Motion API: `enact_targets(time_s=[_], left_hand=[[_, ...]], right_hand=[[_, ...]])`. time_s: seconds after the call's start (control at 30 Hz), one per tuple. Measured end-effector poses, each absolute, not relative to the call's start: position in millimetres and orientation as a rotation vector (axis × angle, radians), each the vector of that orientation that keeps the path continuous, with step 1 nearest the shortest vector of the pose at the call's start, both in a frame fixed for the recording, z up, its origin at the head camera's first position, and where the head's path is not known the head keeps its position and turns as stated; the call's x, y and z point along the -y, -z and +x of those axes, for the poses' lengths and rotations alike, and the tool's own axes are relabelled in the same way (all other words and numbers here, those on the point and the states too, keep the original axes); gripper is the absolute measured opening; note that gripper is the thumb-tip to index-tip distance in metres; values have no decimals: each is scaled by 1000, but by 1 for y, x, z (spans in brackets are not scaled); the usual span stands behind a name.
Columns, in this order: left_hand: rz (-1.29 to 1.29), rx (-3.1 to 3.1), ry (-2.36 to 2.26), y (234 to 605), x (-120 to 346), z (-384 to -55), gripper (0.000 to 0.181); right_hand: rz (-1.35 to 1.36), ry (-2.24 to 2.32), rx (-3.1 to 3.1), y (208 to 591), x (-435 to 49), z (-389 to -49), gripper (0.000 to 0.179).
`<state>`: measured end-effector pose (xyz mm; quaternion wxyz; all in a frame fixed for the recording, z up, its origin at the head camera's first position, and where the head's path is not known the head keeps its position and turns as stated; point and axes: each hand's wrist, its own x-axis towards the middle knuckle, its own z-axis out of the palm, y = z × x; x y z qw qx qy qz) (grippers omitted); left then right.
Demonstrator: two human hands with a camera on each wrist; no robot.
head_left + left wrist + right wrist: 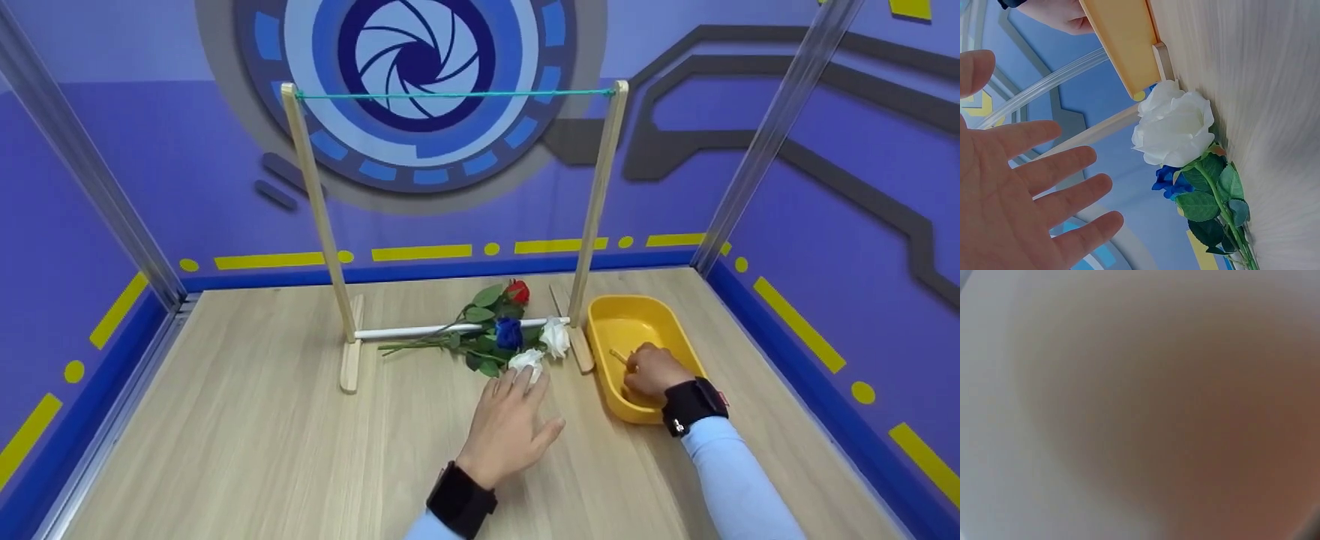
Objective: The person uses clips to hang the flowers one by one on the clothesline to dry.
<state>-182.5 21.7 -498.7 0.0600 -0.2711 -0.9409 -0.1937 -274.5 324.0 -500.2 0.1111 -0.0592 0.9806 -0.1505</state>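
Presently, I judge the work to be at an early stage, taking the wooden stand [598, 202] as reference. Done: the stand is upright, with its green cord [457, 94] strung between the post tops. Outstanding: no rose hangs on the cord; all four lie at the base of the stand. The red rose [517, 291] is behind its white rod [405, 331], the blue rose [508, 334] is at the rod, one white rose [556, 337] is beside the right post, and the front white rose [525, 360] is before the rod. Just right of the stand is the yellow tray [637, 326]. Inside it, the right hand [658, 369] pinches a small pale piece [618, 356]; my right wrist view is too blurred to identify it. In front of the stand, the left hand [506, 427] holds nothing, fingers straight and spread; my left wrist view shows them apart from the roses.
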Motion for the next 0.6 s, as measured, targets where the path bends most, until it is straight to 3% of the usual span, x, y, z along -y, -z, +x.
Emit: enact_targets(time_s=[0.6], left_hand=[[-800,2836,577,498,-19,-184,66]], right_hand=[[-286,549,-2880,508,-319,-279,13]])
